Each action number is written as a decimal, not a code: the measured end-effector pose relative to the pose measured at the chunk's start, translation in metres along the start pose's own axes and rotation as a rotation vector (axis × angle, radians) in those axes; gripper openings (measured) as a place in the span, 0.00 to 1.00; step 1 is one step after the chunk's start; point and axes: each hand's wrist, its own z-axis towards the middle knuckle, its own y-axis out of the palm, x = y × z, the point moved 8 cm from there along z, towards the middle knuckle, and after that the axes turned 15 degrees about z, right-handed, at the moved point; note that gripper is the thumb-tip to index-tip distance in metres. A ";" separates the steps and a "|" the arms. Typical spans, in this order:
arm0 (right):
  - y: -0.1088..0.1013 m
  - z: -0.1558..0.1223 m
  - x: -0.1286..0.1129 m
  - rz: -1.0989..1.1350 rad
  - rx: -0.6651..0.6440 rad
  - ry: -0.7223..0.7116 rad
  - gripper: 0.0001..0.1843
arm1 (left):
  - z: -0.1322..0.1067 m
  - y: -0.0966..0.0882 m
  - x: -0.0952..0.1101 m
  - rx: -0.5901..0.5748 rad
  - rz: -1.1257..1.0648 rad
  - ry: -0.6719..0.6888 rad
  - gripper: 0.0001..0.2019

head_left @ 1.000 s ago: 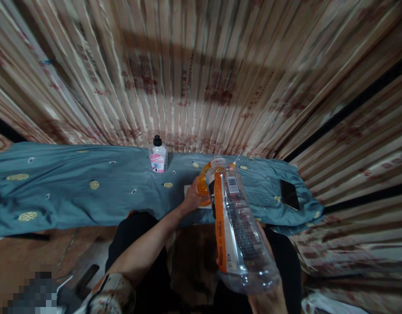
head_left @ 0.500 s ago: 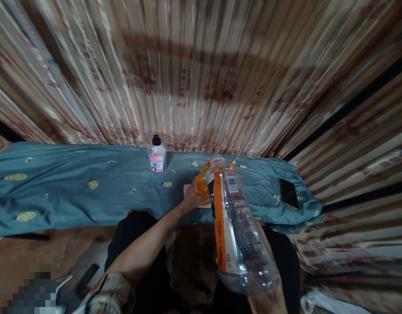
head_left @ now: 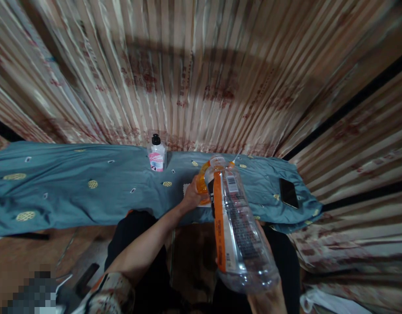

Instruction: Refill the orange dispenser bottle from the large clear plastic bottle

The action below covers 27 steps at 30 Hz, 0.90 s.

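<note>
A large clear plastic bottle (head_left: 240,235) with an orange and white label is tilted, its open mouth pointing away from me. My right hand (head_left: 268,301) is closed around it from below, mostly hidden behind it. My left hand (head_left: 190,197) grips an orange see-through container (head_left: 202,185) beside the bottle's neck. The bottle covers much of this container, so its full shape and contact with the bottle cannot be made out. A thin pale stick with an orange base (head_left: 233,162) shows just past the bottle mouth. Under my left hand lies a white scalloped piece (head_left: 187,188).
A small clear bottle with a black cap and pink label (head_left: 156,157) stands on the blue-green pineapple-print cloth (head_left: 66,174). A dark phone (head_left: 289,193) lies at the right. Behind hangs a pleated curtain (head_left: 187,78); dark bars slope at the right.
</note>
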 end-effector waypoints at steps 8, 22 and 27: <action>-0.006 -0.002 0.010 0.069 0.013 0.027 0.48 | 0.001 0.001 -0.005 0.007 0.032 -0.011 0.38; -0.010 -0.009 0.005 0.040 0.026 0.099 0.37 | 0.001 0.001 -0.004 0.009 0.021 0.003 0.36; -0.028 -0.020 0.019 0.066 0.079 0.132 0.37 | 0.001 0.001 -0.002 -0.001 -0.002 0.021 0.40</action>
